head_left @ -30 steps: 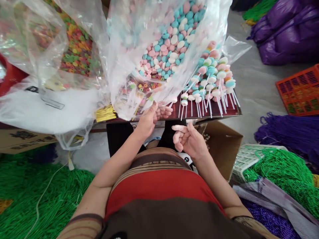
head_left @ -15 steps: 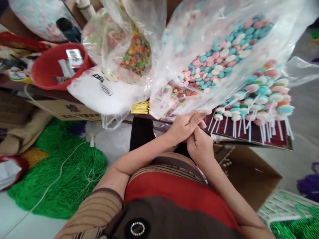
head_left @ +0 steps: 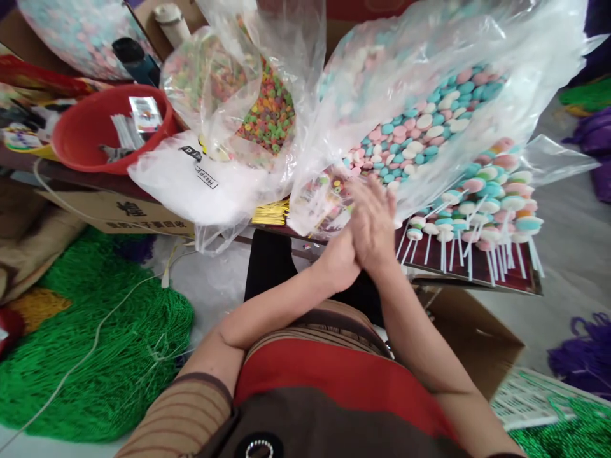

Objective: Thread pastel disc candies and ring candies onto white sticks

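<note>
My left hand and my right hand are pressed palm to palm above the table's front edge, fingers stretched forward. No object shows in either one. Just beyond them lies a large clear bag of pink, blue and white candies, with a small packet of colourful rings at its near end. On the right, a pile of candy skewers on white sticks rests on the dark red table.
A red basin holds packets at the left. Beside it are a white bag, a clear bag of ring candies and yellow ties. Green netting and an open cardboard box lie below.
My hands have gone from clasped, with curled fingers, to flat against each other with the fingers extended. The camera view has shifted slightly.
</note>
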A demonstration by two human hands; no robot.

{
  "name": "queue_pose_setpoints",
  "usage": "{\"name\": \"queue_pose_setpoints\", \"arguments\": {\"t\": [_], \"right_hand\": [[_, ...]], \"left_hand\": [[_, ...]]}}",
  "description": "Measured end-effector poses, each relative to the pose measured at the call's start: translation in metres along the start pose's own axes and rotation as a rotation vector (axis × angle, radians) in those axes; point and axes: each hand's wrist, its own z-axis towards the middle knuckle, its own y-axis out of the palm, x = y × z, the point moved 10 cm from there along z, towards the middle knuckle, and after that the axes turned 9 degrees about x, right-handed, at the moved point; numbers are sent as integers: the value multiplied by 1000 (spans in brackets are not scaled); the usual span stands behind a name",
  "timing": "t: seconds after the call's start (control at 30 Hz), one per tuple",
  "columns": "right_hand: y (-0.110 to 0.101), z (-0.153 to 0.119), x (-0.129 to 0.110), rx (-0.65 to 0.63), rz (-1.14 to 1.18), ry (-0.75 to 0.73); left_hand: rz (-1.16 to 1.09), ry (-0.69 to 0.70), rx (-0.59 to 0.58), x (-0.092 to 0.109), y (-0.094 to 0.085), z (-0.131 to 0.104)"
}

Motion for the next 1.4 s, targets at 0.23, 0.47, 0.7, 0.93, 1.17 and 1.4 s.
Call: {"name": "queue_pose_setpoints", "arguments": {"t": [0.23, 0.47, 0.7, 0.93, 1.17, 1.4], "right_hand": [[8, -9, 7, -43, 19, 121], [-11, -16, 30, -130, 40, 100], [28, -21, 42, -456, -331, -102], [13, -1, 67, -291, -270, 65], [-31, 2, 89, -57, -150, 296], [-5, 1, 9, -93, 118, -52]], "left_hand": [[146, 115, -34, 10, -2, 13], [645, 524, 23, 74, -69, 3], [1009, 736, 43, 76, -76, -4], [1497, 998, 116, 77, -81, -2], [1621, 1012, 307, 92, -92, 11], [1583, 1086, 32, 66, -53, 29]]}}
